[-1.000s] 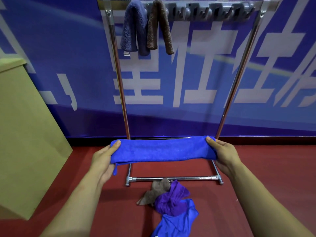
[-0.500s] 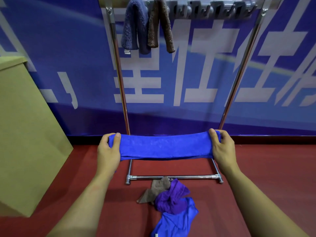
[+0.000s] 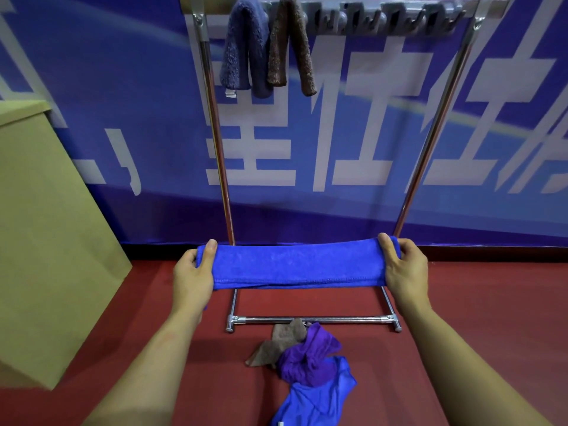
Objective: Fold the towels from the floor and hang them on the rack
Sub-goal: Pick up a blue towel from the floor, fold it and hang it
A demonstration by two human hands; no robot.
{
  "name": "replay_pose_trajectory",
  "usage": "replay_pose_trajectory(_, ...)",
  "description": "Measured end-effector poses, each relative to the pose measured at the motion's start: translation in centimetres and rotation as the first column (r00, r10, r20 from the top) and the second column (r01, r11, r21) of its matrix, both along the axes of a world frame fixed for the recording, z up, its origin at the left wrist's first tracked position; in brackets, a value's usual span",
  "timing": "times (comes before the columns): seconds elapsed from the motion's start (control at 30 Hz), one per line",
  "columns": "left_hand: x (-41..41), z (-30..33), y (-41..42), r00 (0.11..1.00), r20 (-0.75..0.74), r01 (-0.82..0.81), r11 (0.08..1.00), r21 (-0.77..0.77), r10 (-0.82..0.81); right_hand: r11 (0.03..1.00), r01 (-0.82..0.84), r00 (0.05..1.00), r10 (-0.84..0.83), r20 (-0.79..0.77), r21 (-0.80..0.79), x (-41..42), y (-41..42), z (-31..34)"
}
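One steel rack [image 3: 427,142] fills the upper centre of the frame, carrying two hung towels, a navy towel [image 3: 242,53] and a brown towel [image 3: 292,50]. One blue microfibre towel [image 3: 295,265], folded into a band, spans mid-frame, its ends grasped by the left hand [image 3: 193,275] and right hand [image 3: 405,269]; it looks light, limp and grippy, best held at its ends. Three cloths lie crumpled on the floor [image 3: 491,302], lower centre.

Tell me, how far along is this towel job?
Two towels, a dark blue one and a brown one, already hang on the rack. The left hand and right hand hold a folded blue towel. A pile of three waits on the floor.
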State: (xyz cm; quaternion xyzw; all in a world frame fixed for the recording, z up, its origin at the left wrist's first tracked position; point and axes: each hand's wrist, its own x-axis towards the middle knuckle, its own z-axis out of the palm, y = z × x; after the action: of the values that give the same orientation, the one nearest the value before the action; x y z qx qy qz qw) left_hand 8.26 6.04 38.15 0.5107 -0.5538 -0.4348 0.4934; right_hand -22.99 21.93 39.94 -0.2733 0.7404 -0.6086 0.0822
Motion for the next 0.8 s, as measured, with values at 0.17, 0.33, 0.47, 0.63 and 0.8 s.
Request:
replay_pose_trajectory(0.17,0.0,-0.4,0.2,0.995,0.086,0.053,0.999,-0.005,-0.052,0.996,-0.002,0.999,0.005,-0.033,0.086,-0.2,-0.1,-0.9)
replay_pose_trajectory(0.33,-0.6,-0.6,0.5,0.99,0.127,0.064,0.998,0.013,-0.065,0.992,-0.02,0.999,0.023,-0.029,0.121,0.4,-0.3,-1.4)
replay_pose_trajectory(0.47,-1.6,-0.8,0.8,0.985,0.114,0.121,0.991,0.048,-0.126,0.991,-0.066,0.996,0.072,-0.053,0.115,1.9,-1.1,-1.0)
replay_pose_trajectory(0.63,-3.8,-0.5,1.8,0.98,0.101,0.164,0.984,0.075,-0.171,0.982,-0.14,0.987,0.149,-0.067,0.126,4.4,-2.3,-0.9)
replay_pose_trajectory(0.8,-6.1,-0.7,2.9,0.972,0.054,0.221,0.968,0.12,-0.229,0.962,-0.221,0.972,0.231,-0.048,0.161,6.7,-3.5,-1.2)
